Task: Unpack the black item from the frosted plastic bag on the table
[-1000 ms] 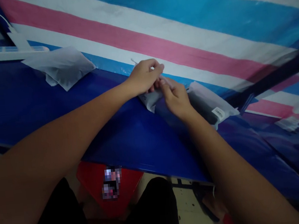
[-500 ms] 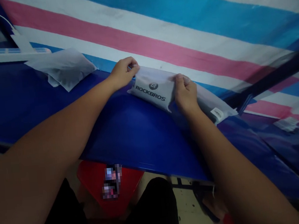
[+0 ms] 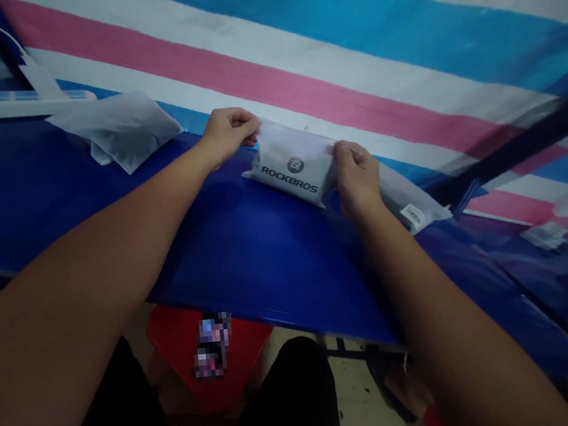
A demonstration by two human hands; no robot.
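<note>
The frosted bag (image 3: 285, 147), printed ROCKBROS on its front, is at the far edge of the table (image 3: 258, 262), between the two hands. Its upper edge is stretched from one hand to the other, and its lower edge appears to rest on the table.

Left hand (image 3: 231, 136): thumb and fingers pinched together on the upper left corner of the bag. The printed face lies to the right of this hand and lower than its fingertips.

Right hand (image 3: 358, 176): thumb and curled fingers clamped on the upper right corner. The printed face lies to the left of this hand; the bag's lower right corner is just beside the wrist side of it. Contents of the bag cannot be identified.

Immediately right of the right hand and partly covered by it is a second bag (image 3: 402, 185), dark in its lower part, bearing a white label (image 3: 412, 217). A third, crumpled bag (image 3: 125, 131) lies on the table well to the left of the left hand, next to a white power strip (image 3: 7, 104). A striped sheet (image 3: 274, 60) hangs behind the table. Below the near edge is a red stool (image 3: 251, 343).
</note>
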